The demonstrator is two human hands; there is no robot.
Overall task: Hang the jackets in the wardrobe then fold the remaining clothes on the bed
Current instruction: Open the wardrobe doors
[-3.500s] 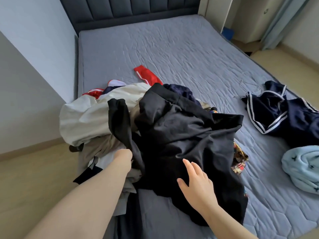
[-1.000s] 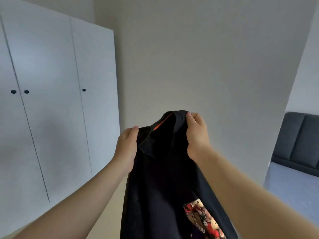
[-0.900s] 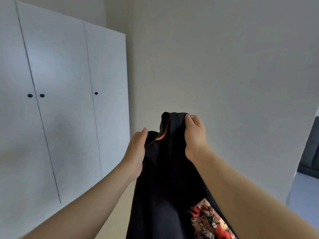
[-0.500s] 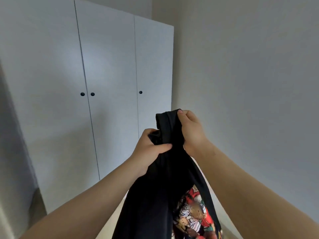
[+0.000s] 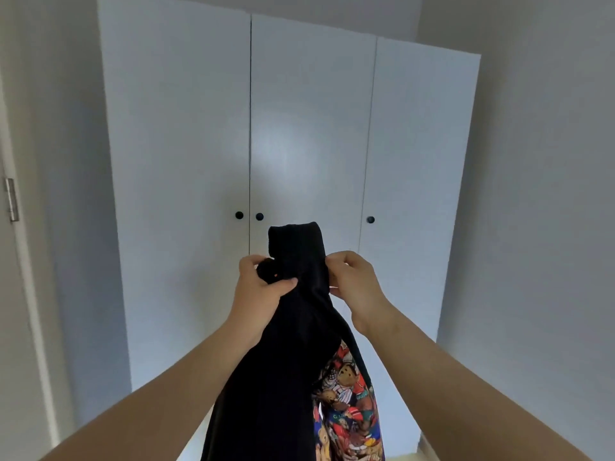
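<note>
The white wardrobe point(image 5: 299, 128) stands with all three doors closed, so the hanging looks barely begun and the folding remains. A black jacket point(image 5: 276, 361) with bear-print lining point(image 5: 346, 394) dangles before the middle door. The left hand point(image 5: 259, 287) and the right hand point(image 5: 356, 284) each clutch its bunched collar.

Both arms held raised forward
Black jacket point(image 5: 286, 361) gripped by the left hand point(image 5: 259, 291), pinched by the right hand point(image 5: 356, 287)
</note>
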